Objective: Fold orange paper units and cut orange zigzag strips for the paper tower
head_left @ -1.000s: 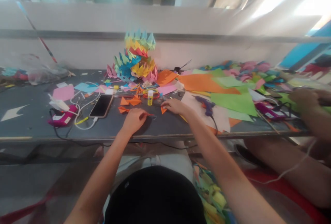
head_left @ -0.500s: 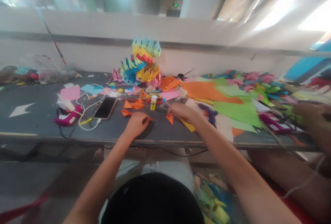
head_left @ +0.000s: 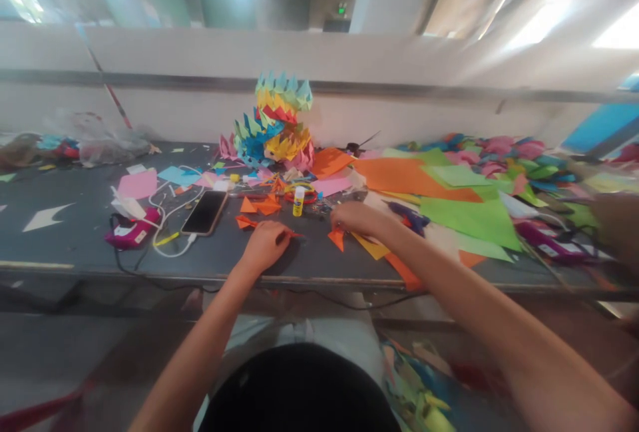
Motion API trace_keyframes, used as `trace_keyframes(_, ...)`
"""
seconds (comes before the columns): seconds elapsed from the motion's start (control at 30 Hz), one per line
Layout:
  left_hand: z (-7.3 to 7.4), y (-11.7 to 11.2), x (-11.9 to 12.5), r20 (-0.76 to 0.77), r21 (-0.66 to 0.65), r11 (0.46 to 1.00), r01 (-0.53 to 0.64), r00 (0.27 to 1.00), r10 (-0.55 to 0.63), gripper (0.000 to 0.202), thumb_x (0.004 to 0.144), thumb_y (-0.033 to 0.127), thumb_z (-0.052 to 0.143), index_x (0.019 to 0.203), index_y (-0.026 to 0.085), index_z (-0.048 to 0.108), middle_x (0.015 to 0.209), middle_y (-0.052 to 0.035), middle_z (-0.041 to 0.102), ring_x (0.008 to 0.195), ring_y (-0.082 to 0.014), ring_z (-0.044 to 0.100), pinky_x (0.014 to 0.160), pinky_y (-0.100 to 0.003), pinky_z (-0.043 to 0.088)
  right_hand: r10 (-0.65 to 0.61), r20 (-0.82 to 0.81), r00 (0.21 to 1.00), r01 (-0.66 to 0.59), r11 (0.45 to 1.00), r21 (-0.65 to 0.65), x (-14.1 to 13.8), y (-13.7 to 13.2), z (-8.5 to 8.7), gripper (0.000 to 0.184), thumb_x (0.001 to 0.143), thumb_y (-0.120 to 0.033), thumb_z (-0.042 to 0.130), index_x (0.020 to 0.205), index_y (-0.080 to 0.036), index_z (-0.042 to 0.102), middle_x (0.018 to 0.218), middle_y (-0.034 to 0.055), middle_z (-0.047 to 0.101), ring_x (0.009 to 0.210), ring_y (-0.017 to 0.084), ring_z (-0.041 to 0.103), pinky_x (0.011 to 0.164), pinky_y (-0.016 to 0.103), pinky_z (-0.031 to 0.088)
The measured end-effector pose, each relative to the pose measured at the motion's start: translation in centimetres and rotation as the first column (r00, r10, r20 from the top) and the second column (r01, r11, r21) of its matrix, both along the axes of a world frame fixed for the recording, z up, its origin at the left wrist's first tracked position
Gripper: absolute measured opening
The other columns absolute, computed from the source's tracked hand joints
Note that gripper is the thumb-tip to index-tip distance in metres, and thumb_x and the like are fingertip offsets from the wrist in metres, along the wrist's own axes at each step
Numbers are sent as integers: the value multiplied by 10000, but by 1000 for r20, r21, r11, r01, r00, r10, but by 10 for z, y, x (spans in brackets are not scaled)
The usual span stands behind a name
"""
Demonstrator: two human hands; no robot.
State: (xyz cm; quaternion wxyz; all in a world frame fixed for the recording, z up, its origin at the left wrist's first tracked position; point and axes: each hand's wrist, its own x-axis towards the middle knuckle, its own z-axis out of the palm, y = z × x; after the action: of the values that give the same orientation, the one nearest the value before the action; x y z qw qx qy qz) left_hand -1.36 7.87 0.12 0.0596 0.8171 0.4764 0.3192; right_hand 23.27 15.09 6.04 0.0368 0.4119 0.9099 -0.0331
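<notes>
My left hand rests on the dark table near its front edge, fingers curled round a thin red-orange strip that sticks out to the right. My right hand is closed in a pinch on a small folded orange paper triangle, which hangs from its fingers just above the table. More folded orange triangles lie just beyond my left hand. A yellow glue stick stands upright between the two hands, further back.
A black phone on a white cable and a magenta device lie to the left. A tall multicoloured folded-paper model stands at the back. Orange and green sheets cover the right side, where another person's hand shows.
My right hand has drawn the orange triangle a little toward me and to the right. The view has drifted slightly. My left hand has stayed put.
</notes>
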Motion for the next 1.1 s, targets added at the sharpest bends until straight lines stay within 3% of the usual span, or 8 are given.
trace_keyframes(0.23,-3,1,-1,16,10,1000,-6,1000,6,84,809,192,537,816,190,620,796,-22,667,798,-176,592,798,-332,411,71,-30,997,-73,993,-88,-3,-12,5,126,719,-200,594,817,-189,673,860,52,681,787,169,590,651,229,378)
trace_keyframes(0.4,-3,-1,-1,52,37,998,-51,997,49,114,825,212,525,888,214,620,864,4,683,840,-150,600,970,-366,313,-10,-158,987,-14,989,-149,-21,-36,9,112,765,-202,554,831,-174,640,763,28,667,666,141,570,591,225,359)
trace_keyframes(0.67,1,-5,-1,37,70,997,-42,999,40,131,830,224,502,889,224,619,866,11,682,862,-152,596,999,-366,280,-111,-383,917,29,976,-215,-17,-39,-15,144,786,-209,540,887,-167,634,809,34,680,735,153,605,654,244,414)
trace_keyframes(0.87,0,-5,0,30,80,996,-27,999,25,140,832,225,498,906,221,617,872,10,682,854,-149,598,1004,-366,272,-118,-534,837,30,985,-170,-15,-42,-37,133,796,-241,550,874,-176,636,821,33,684,740,156,610,672,261,433)
trace_keyframes(1.1,-1,-5,0,-15,80,997,-21,1000,22,142,828,227,502,895,222,626,844,8,680,823,-151,594,1005,-373,272,-154,-585,796,73,985,-159,-19,-48,-51,144,794,-250,556,893,-190,641,821,24,673,725,147,596,652,260,428)
